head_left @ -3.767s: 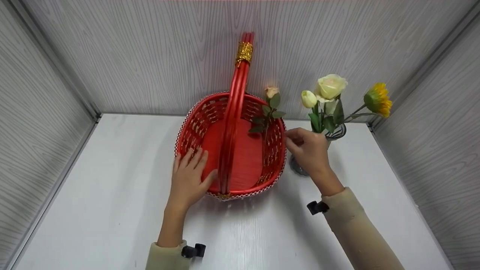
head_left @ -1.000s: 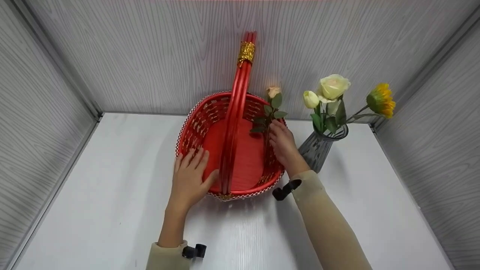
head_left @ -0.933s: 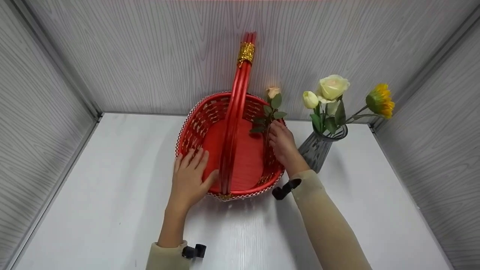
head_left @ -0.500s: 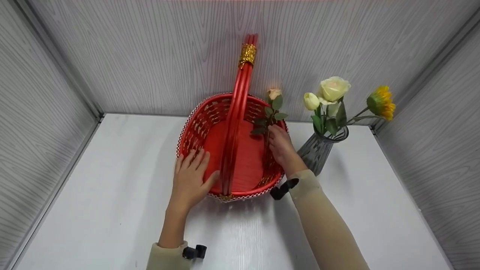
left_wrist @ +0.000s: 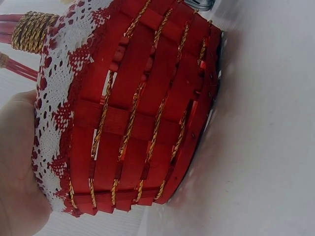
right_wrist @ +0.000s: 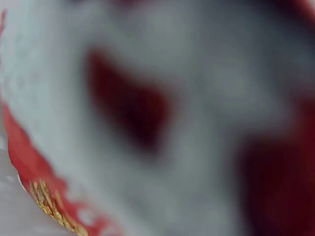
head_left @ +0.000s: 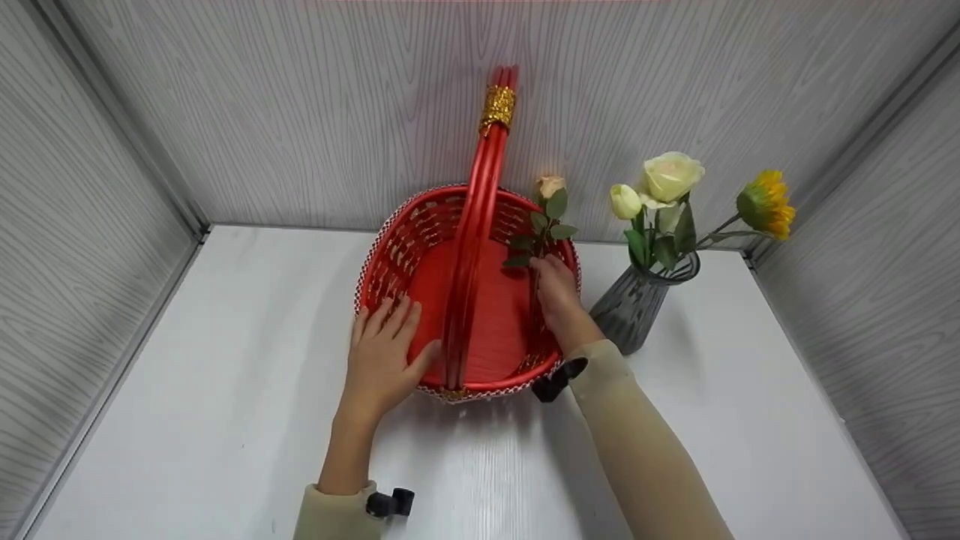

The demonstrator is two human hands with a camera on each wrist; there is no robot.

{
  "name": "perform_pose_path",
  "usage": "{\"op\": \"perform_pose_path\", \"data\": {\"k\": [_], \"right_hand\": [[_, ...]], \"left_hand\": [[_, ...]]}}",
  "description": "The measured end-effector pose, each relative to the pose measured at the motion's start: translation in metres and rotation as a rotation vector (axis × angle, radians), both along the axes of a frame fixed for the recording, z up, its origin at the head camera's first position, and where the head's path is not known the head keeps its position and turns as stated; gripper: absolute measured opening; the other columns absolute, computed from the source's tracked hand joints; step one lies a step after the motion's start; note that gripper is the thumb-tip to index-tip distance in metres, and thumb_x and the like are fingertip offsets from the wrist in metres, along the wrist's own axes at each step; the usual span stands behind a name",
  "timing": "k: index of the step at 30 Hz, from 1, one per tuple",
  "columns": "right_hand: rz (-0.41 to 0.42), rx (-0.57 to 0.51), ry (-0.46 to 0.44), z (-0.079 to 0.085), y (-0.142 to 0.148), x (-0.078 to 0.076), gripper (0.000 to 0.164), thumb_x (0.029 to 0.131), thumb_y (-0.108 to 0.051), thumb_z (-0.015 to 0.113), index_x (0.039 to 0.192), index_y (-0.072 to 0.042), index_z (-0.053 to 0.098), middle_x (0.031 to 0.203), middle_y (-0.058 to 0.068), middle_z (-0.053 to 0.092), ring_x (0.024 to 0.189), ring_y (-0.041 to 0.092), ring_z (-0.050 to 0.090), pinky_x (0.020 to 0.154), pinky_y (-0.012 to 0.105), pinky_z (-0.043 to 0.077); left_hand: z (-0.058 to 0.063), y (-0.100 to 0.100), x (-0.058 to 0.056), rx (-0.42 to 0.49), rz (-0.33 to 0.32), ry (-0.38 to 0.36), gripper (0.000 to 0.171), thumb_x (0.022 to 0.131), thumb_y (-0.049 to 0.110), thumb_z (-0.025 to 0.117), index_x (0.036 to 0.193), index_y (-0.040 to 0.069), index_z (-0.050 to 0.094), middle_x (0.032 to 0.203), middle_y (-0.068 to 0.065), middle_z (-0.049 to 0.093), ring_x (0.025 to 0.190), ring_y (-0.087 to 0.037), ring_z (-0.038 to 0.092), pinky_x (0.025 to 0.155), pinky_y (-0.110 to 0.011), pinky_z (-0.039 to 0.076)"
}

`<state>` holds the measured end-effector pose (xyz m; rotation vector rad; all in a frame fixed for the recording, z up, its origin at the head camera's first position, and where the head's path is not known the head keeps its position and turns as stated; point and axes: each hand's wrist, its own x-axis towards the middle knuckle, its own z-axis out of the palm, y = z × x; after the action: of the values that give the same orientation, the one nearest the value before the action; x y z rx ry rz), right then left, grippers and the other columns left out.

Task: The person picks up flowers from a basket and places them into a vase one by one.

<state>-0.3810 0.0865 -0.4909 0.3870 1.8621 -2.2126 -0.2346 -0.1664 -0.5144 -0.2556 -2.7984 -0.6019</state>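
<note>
A red woven basket (head_left: pixel 487 341) with a tall handle wound in gold stands against the back wall. My left hand (head_left: pixel 381 360) rests on its left front rim, fingers straight and spread over the inside. In the left wrist view, that hand (left_wrist: pixel 17 167) lies against the lace-trimmed rim of the basket (left_wrist: pixel 128 113). Inside the basket on the right stands a pale peach rose (head_left: pixel 552 186) with green leaves. My right hand (head_left: pixel 559 292) reaches over the right rim and pinches its stem just below the leaves. Blurred lace trim (right_wrist: pixel 197 162) fills the right wrist view.
Right of the basket, close to my right forearm, a grey glass vase (head_left: pixel 628 315) leans on the white table (head_left: pixel 225 375). It holds a cream rose (head_left: pixel 671 177), a pale tulip (head_left: pixel 624 202) and a yellow sunflower (head_left: pixel 766 206). Grey wood-grain panels (head_left: pixel 300 112) enclose the table.
My right hand has gone from outside the basket's right rim to the rose stem inside, then slid slightly down and left. My left hand has stayed on the rim.
</note>
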Motion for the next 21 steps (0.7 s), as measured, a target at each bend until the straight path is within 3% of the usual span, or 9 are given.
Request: {"op": "perform_pose_path", "data": {"k": [8, 16, 21], "right_hand": [[0.017, 0.04, 0.013, -0.0018, -0.0003, -0.0012, 0.064, 0.104, -0.02, 0.049, 0.159, -0.003, 0.019, 0.166, 0.011, 0.018, 0.152, 0.022, 0.018, 0.123, 0.036, 0.02], [0.028, 0.096, 0.062, -0.0066, -0.0007, -0.0018, 0.06, 0.104, -0.011, 0.046, 0.157, -0.001, 0.022, 0.161, 0.016, 0.028, 0.146, 0.026, 0.033, 0.12, 0.036, 0.027], [0.01, 0.063, 0.083, -0.009, -0.0006, -0.0015, 0.057, 0.103, -0.008, 0.049, 0.155, 0.0, 0.028, 0.153, 0.019, 0.04, 0.134, 0.03, 0.044, 0.116, 0.043, 0.033]], "left_hand": [[-0.0002, -0.0007, -0.0002, 0.001, -0.002, 0.002, 0.072, 0.098, 0.059, 0.045, 0.152, 0.012, 0.042, 0.157, -0.011, 0.04, 0.149, -0.034, 0.029, 0.123, -0.054, 0.006], [-0.0006, -0.0004, -0.0004, -0.001, -0.006, 0.011, 0.074, 0.097, 0.06, 0.045, 0.152, 0.011, 0.042, 0.157, -0.012, 0.04, 0.149, -0.034, 0.029, 0.123, -0.055, 0.005], [0.0011, 0.0005, 0.0002, -0.005, -0.007, 0.007, 0.074, 0.098, 0.061, 0.043, 0.153, 0.012, 0.041, 0.157, -0.011, 0.04, 0.149, -0.034, 0.029, 0.123, -0.054, 0.005]]}}
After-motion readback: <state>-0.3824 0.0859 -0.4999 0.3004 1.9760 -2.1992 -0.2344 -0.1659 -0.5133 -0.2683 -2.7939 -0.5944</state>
